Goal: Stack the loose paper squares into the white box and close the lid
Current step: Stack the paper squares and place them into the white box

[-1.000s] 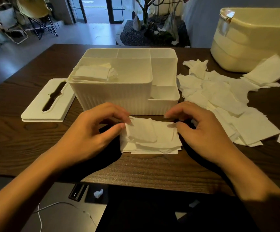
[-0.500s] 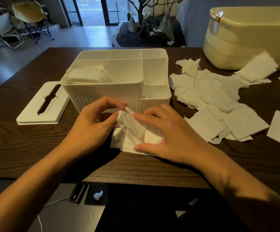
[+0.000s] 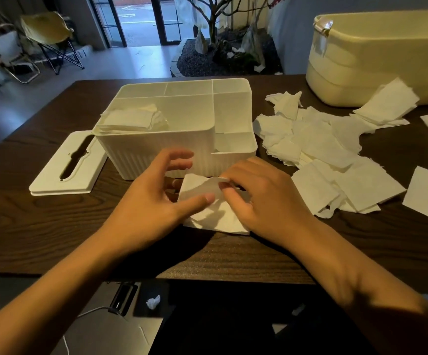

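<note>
From the head camera, the white box [image 3: 156, 139] sat in the middle of the dark wooden surface [image 3: 41, 226], with its top open. Some paper squares [image 3: 131, 119] already lay in its big left part. The lid [image 3: 67, 165] lay flat on the surface just left of the box, touching its corner. A small stack of squares [image 3: 215, 213] sat right in front of the box, near the front edge of the surface. There was a bare strip of wood between the stack and that edge.

The left hand [image 3: 151, 201] was spread wide, with its thumb on the stack. The right hand [image 3: 264, 201] pinched the top sheet and bent it up.

Half a second before, the left hand was curled close to the stack; now its fingers had spread apart.

A big messy pile of loose squares [image 3: 335, 160] lay to the right of the box. A cream tub [image 3: 376, 60] stood behind the pile, at the far right.
</note>
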Demonstrator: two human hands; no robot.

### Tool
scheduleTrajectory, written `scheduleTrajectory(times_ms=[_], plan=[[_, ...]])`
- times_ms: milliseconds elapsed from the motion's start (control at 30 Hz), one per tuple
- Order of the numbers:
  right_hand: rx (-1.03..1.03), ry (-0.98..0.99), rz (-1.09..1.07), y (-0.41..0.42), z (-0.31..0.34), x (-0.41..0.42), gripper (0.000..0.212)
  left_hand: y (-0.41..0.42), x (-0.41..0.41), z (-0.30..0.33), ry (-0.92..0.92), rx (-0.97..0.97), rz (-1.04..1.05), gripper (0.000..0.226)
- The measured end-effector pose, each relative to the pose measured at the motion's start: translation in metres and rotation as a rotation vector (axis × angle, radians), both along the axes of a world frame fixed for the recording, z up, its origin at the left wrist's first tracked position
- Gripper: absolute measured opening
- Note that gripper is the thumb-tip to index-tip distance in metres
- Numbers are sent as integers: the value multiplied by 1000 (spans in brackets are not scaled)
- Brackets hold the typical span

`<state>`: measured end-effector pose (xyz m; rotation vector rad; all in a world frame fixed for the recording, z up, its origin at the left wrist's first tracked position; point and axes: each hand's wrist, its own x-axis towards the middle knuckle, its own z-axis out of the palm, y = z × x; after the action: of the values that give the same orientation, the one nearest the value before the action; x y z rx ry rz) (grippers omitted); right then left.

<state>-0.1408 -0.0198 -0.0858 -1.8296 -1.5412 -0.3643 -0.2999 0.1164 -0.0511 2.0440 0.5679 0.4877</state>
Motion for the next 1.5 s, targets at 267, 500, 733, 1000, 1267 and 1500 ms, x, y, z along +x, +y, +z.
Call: scheduleTrajectory(times_ms=[267,500,733,1000,1267,1500], plan=[[39,4,96,-17,7,4,20,-2,-1,-10,-9,495,3,40],[-104,27,165,-21,4,5,15,1,-10,-14,55,664,-32,31],[-77,99,137,-19,3,3,18,-3,-8,-13,63,591,94,19],[-66,144,134,-18,4,3,17,-19,12,0,-121,-207,199,31],[-87,-168,-92,-12,6,-14,54,-28,21,7,-212,-413,204,20],[17,-229,-195,-10,7,-27,49,-35,25,15,-294,-522,190,25]])
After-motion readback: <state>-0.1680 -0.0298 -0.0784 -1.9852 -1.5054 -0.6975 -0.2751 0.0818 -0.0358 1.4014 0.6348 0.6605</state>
